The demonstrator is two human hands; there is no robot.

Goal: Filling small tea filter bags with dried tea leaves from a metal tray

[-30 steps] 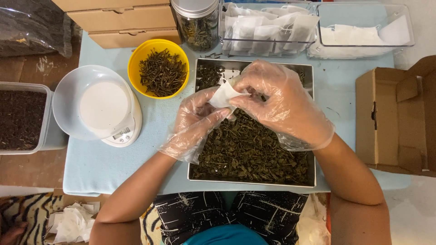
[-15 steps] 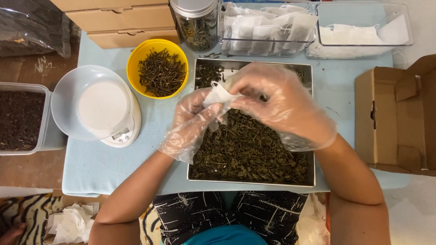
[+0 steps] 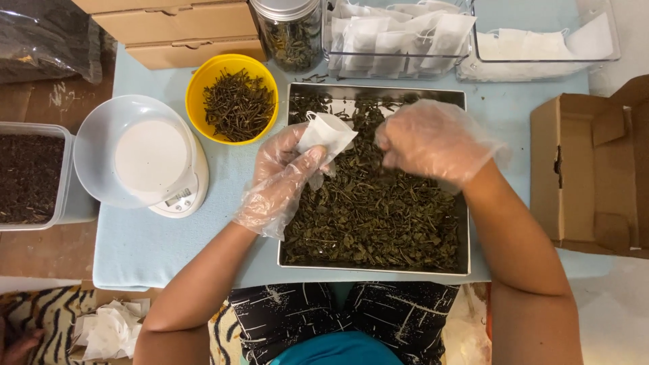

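The left hand (image 3: 280, 177), in a clear plastic glove, pinched a small white filter bag (image 3: 326, 132) between thumb and fingers, holding it up over the left rim of the metal tray (image 3: 374, 268). The right hand (image 3: 433, 140), gloved the same way, was curled loosely closed above the dried tea leaves (image 3: 375, 209) in the far half of the tray; whether it held any leaves could not be told. The two hands were near each other but apart, with open leaves between them.

The tray sat at the middle of the table (image 3: 145, 247), its near rim close to the table's near edge. Just left of its far corner stood a yellow bowl (image 3: 234, 99) of dark twigs, and further left a white scale (image 3: 145, 159) reached the table's left edge. Along the far edge stood a glass jar (image 3: 289, 32) and two clear bins (image 3: 399, 37) of white bags, tight against the tray's far rim. Bare blue table lay between tray and scale, and a narrower strip to the tray's right, before an open cardboard box (image 3: 591, 172).
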